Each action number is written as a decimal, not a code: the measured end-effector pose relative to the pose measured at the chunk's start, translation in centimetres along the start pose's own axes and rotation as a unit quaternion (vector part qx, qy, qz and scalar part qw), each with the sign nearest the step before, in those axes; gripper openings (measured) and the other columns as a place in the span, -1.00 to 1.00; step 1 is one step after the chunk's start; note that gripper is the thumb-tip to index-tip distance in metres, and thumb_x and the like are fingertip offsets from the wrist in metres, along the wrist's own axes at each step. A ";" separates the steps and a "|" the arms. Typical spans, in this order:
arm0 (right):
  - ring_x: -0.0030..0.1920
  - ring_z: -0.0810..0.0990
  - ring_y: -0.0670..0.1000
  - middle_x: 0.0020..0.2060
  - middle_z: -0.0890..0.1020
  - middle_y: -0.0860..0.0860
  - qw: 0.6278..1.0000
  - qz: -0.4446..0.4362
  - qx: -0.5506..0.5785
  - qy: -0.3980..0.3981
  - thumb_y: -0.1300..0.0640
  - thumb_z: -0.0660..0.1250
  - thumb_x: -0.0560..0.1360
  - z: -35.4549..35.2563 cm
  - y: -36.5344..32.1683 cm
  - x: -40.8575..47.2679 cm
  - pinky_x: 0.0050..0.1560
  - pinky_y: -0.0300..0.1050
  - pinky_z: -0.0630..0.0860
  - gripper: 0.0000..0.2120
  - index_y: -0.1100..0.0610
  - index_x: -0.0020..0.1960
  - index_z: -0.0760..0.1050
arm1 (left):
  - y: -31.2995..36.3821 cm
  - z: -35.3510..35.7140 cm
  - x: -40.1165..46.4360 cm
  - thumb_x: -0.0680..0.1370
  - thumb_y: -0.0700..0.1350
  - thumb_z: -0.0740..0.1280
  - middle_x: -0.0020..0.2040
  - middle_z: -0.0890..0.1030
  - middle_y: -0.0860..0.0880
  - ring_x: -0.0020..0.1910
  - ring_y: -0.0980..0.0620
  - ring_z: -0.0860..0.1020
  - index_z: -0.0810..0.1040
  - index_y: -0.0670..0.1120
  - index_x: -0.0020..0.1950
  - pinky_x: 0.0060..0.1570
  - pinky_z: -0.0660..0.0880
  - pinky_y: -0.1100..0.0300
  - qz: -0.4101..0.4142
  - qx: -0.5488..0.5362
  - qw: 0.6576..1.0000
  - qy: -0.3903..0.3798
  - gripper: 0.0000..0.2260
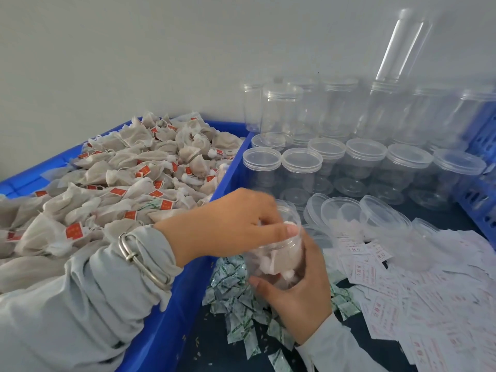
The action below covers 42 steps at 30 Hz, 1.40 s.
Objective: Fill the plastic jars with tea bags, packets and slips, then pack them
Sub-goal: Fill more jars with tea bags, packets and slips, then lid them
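My right hand [298, 291] grips a clear plastic jar [279, 260] from below, tilted toward me, with several tea bags inside. My left hand [230, 221] is over the jar's mouth, its fingers pinching a white tea bag at the rim. A blue crate [171, 304] on the left is heaped with tea bags [120, 183] bearing red tags. Small green-and-white packets [236, 299] lie under the jar. White slips with red print [418, 296] are spread on the right.
Lidded empty jars [322, 135] stand in stacked rows at the back right. Loose clear lids [357, 213] lie in front of them. A blue slatted crate [480, 183] stands at the right edge. A grey wall runs behind everything.
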State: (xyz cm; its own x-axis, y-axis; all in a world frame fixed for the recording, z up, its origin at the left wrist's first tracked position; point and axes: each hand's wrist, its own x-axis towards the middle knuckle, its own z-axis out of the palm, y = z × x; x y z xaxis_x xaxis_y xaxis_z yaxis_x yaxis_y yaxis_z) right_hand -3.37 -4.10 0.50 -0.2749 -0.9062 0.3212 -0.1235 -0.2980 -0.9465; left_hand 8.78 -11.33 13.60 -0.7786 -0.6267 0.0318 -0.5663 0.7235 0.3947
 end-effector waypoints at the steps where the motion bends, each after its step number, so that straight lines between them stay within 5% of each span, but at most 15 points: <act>1: 0.08 0.57 -0.17 0.18 0.52 0.07 1.000 -0.002 0.018 0.008 0.32 0.65 0.08 -0.2 -0.2 0.1 -0.09 -0.43 0.51 -0.08 0.06 0.35 0.33 | -0.1 0.0 0.0 0.46 0.30 0.14 -0.06 0.50 0.08 -0.04 0.19 0.45 0.63 -0.01 -0.03 0.07 0.39 0.31 0.014 -0.008 0.998 0.059 -0.54; 4: 0.07 0.59 -0.20 0.17 0.56 0.03 0.997 -0.021 0.060 0.038 0.28 0.57 0.13 -0.5 -0.7 0.3 -0.09 -0.45 0.50 -0.15 0.07 0.35 0.31 | -0.4 -0.2 -0.1 0.34 0.37 0.27 0.15 0.37 0.30 0.18 0.43 0.30 0.36 0.28 0.27 0.19 0.17 0.58 0.027 -0.055 0.988 0.143 -0.48; 9: 0.15 0.59 -0.14 0.13 0.57 -0.23 0.997 -0.032 0.065 0.029 0.12 0.56 0.18 -0.7 -0.8 0.2 -0.01 -0.32 0.54 -0.19 -0.14 0.32 0.25 | -0.6 1.3 0.5 0.11 0.28 0.51 0.29 0.42 0.27 0.25 0.39 0.39 0.05 0.22 0.48 0.17 0.41 0.41 -0.042 -0.232 0.972 0.003 0.04; 14: 0.28 0.50 -0.07 0.26 0.51 -0.07 0.998 -0.046 0.026 0.020 -0.08 0.49 0.28 -1.5 -1.1 1.1 0.17 -0.30 0.46 -0.13 0.07 0.46 0.17 | -0.5 1.9 1.2 0.03 0.23 0.55 0.15 0.53 0.27 0.11 0.35 0.52 0.21 0.12 0.41 0.05 0.50 0.38 -0.057 -0.299 0.950 0.067 0.01; 17: 0.39 0.35 -0.17 0.40 0.36 -0.09 0.998 -0.051 0.002 0.022 -0.32 0.19 0.48 -1.9 -1.1 1.3 0.31 -0.30 0.34 -0.29 0.00 0.50 0.12 | -0.6 1.7 1.4 0.01 0.23 0.52 0.10 0.58 0.22 0.06 0.26 0.58 0.35 0.14 0.27 0.11 0.54 0.15 -0.080 -0.338 0.926 0.147 -0.14; 20: 0.31 0.41 -0.21 0.31 0.44 -0.13 0.998 -0.033 -0.022 0.044 -0.12 0.25 0.49 -2.2 -0.8 1.5 0.30 -0.31 0.37 -0.51 -0.21 0.38 0.18 | -1.1 1.2 1.4 0.02 0.23 0.53 0.12 0.58 0.17 0.07 0.23 0.58 0.37 0.17 0.19 0.13 0.54 0.10 -0.096 -0.365 0.896 0.232 -0.22; 24: 0.11 0.45 -0.26 0.10 0.46 -0.16 0.982 -0.056 -0.181 -0.008 0.24 0.38 0.48 -2.2 -0.1 1.5 0.16 -0.45 0.35 -0.56 -0.12 0.24 0.37 | -1.7 0.8 1.5 0.03 0.19 0.55 0.12 0.55 0.18 0.12 0.18 0.56 0.38 0.17 0.18 0.19 0.50 0.08 -0.127 -0.381 0.853 0.335 -0.24; 27: 0.12 0.43 -0.20 0.11 0.49 -0.10 0.929 -0.069 -0.335 -0.145 0.14 0.35 0.51 -1.4 0.6 1.1 0.18 -0.50 0.23 -0.68 0.05 0.27 0.52 | -1.8 0.7 1.5 0.08 0.16 0.55 0.12 0.54 0.19 0.16 0.14 0.54 0.36 0.12 0.26 0.22 0.48 0.06 -0.149 -0.366 0.848 0.354 -0.21; 30: 0.27 0.37 -0.08 0.21 0.47 -0.06 0.886 -0.045 -0.406 -0.218 0.04 0.27 0.55 -0.8 1.1 0.9 0.23 -0.44 0.17 -0.63 0.04 0.35 0.46 | -2.0 0.7 1.6 0.06 0.19 0.55 0.13 0.53 0.19 0.18 0.14 0.52 0.35 0.12 0.27 0.23 0.47 0.05 -0.153 -0.356 0.857 0.341 -0.18; 35: 0.26 0.38 -0.04 0.18 0.48 -0.03 0.869 -0.009 -0.436 -0.232 -0.05 0.29 0.54 -1.1 1.2 1.3 0.21 -0.31 0.25 -0.63 -0.02 0.32 0.49 | -1.8 0.9 1.6 0.00 0.28 0.51 0.14 0.54 0.21 0.17 0.18 0.52 0.34 0.16 0.26 0.22 0.48 0.05 -0.141 -0.341 0.876 0.310 -0.13; 40: 0.21 0.42 0.00 0.11 0.55 0.00 0.876 -0.026 -0.427 -0.223 0.11 0.25 0.56 -1.0 1.3 1.2 0.16 -0.27 0.31 -0.73 0.03 0.23 0.58 | -1.8 0.9 1.5 0.02 0.32 0.57 0.08 0.55 0.26 0.05 0.33 0.53 0.35 0.29 0.12 0.12 0.52 0.16 -0.121 -0.324 0.894 0.284 -0.25; 42: 0.19 0.44 0.02 0.08 0.57 0.01 0.882 -0.029 -0.418 -0.214 0.16 0.26 0.55 -1.1 1.4 1.2 0.15 -0.25 0.34 -0.74 0.05 0.19 0.60 | -2.0 1.1 1.6 0.03 0.29 0.57 0.07 0.54 0.26 0.02 0.35 0.54 0.35 0.25 0.22 0.09 0.52 0.19 -0.121 -0.319 0.896 0.285 -0.19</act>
State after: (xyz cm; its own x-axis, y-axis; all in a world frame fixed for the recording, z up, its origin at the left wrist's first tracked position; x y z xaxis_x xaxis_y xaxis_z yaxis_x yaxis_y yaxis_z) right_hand -4.88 -5.26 -0.43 0.1190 -0.9802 0.1581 -0.8349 -0.1850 -0.5184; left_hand 8.41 -13.47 11.86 -0.2877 -0.9200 0.2661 -0.2877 0.3480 0.8922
